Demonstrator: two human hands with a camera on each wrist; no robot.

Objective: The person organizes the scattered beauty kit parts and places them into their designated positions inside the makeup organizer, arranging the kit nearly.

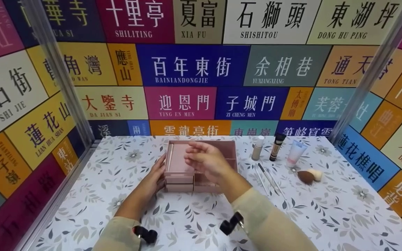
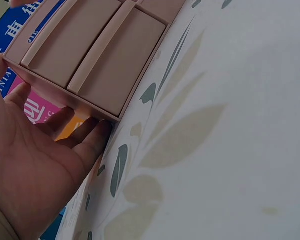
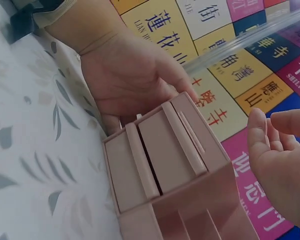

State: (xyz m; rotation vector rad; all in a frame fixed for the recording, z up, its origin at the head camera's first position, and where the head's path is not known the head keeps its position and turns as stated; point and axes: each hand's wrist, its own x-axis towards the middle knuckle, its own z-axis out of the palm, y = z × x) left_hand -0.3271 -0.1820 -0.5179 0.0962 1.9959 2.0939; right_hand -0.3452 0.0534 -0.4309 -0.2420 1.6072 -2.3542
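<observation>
Pale sleeves [image 1: 274,221] reach in closest to us, each with a small black device [image 1: 231,223] at the wrist, and both point toward the pink box [image 1: 180,158], our landmark, which stands on the leaf-patterned cloth [image 1: 187,225]. Our left hand [image 1: 154,176] touches the left side of the box; its fingers are spread apart, with the tips against that side wall and the thumb near an upper edge. Our right hand [image 1: 209,160] hangs over the box, palm turned inward, its fingers loosely bent, close together and holding nothing. On the front of the box, at its left, we see two drawers [image 2: 125,62], one above the other, both pushed in; the right part is divided into open compartments [image 1: 227,150].

Just right of the box lie a few slim tools [image 1: 268,179]. Farther right are a white-capped bottle [image 1: 256,153], a black tube [image 1: 276,148] and a pale blue tube [image 1: 297,151]. Farthest right of the box sits a brown sponge [image 1: 305,177] overlapping a cream one; we cannot tell whether they touch. Behind the box rises a wall of coloured name panels [image 1: 192,66].
</observation>
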